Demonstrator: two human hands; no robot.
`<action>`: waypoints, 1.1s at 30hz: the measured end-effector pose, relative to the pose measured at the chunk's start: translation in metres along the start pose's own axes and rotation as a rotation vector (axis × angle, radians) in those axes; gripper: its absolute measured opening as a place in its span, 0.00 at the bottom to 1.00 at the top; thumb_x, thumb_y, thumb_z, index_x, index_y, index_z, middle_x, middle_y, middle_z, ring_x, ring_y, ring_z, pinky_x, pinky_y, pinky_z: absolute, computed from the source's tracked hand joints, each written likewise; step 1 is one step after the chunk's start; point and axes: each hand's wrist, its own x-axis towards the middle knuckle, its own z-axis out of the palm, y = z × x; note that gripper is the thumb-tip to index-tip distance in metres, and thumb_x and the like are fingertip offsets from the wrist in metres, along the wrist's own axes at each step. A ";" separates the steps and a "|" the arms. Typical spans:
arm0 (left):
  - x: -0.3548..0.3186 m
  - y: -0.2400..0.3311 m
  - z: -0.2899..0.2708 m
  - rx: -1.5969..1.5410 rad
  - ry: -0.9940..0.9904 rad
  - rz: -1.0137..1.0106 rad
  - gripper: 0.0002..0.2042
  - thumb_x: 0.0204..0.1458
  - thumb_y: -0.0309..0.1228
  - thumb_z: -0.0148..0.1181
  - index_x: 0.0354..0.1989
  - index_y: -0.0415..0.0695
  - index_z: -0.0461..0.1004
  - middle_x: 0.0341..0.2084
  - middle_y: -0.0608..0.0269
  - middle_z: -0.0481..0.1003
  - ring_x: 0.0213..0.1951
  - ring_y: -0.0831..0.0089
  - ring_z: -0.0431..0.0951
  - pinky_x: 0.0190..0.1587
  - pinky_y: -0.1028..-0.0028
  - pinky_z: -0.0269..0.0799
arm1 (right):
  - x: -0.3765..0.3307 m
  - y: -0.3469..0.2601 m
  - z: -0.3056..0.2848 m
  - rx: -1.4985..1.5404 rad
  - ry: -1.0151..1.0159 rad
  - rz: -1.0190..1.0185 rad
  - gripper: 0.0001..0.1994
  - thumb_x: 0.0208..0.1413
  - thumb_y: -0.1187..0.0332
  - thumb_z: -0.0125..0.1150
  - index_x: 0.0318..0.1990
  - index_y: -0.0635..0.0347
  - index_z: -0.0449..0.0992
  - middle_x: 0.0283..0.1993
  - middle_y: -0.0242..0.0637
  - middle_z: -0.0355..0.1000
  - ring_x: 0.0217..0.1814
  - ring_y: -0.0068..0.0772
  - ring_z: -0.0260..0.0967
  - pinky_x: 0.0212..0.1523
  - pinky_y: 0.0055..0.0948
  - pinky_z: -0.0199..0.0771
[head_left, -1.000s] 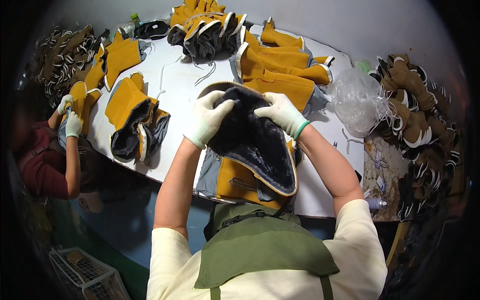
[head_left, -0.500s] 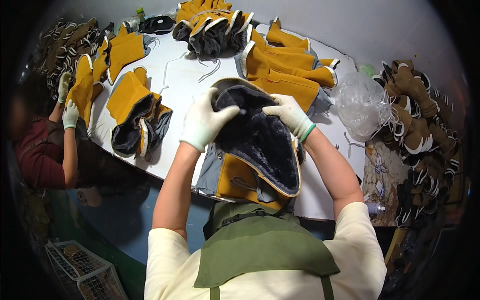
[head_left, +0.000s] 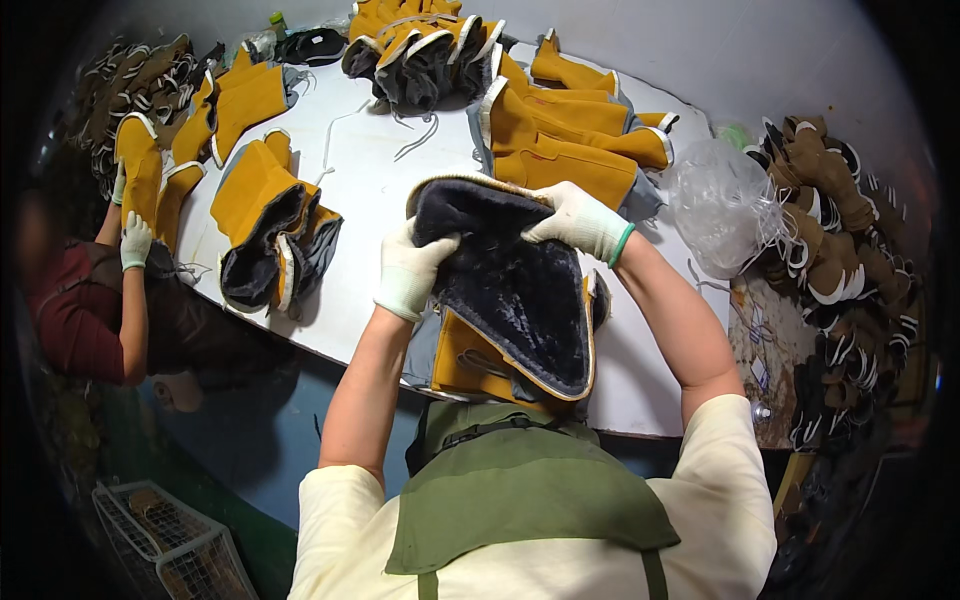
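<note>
A boot upper (head_left: 510, 290) with dark fleece lining is held in front of me, its lining facing up and its pale edge curving round it. Gloved in white, my left hand (head_left: 410, 268) grips its left side, the thumb on the fleece and the fingers hidden behind. My right hand (head_left: 580, 222), also gloved, pinches the upper right edge with the thumb inside. Beneath lies another yellow and grey boot upper (head_left: 468, 358) at the table's near edge, partly covered by the one I hold.
Yellow boot uppers (head_left: 570, 135) lie across the white table (head_left: 375, 180), with a tied bundle (head_left: 415, 50) at the back. A clear plastic bag (head_left: 715, 205) and brown boot uppers (head_left: 830, 250) are at right. At left a co-worker's gloved hand (head_left: 136, 240) holds yellow uppers.
My hands have spread the lined opening wider and flatter, the left hand moving slightly down and nearer the table edge. The co-worker's yellow uppers have shifted and turned.
</note>
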 end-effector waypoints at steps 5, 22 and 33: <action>0.006 -0.001 -0.008 -0.244 -0.005 -0.199 0.14 0.50 0.20 0.61 0.47 0.32 0.74 0.39 0.55 0.78 0.36 0.69 0.80 0.41 0.72 0.78 | -0.003 0.009 -0.001 0.161 -0.043 -0.131 0.26 0.44 0.83 0.62 0.55 0.64 0.76 0.38 0.25 0.74 0.37 0.14 0.66 0.44 0.18 0.71; 0.008 0.006 0.004 -0.212 -0.023 -0.202 0.12 0.52 0.23 0.61 0.44 0.32 0.75 0.34 0.60 0.78 0.31 0.72 0.78 0.37 0.74 0.77 | 0.002 0.027 -0.006 0.184 -0.012 -0.105 0.25 0.43 0.80 0.60 0.54 0.67 0.75 0.41 0.25 0.75 0.41 0.14 0.66 0.48 0.18 0.70; -0.088 0.080 0.039 0.787 -0.209 1.078 0.22 0.45 0.24 0.67 0.51 0.36 0.71 0.47 0.45 0.72 0.49 0.52 0.73 0.53 0.61 0.70 | -0.059 -0.045 0.000 -0.208 0.332 -0.349 0.17 0.48 0.67 0.55 0.46 0.62 0.79 0.28 0.50 0.74 0.30 0.37 0.74 0.36 0.32 0.73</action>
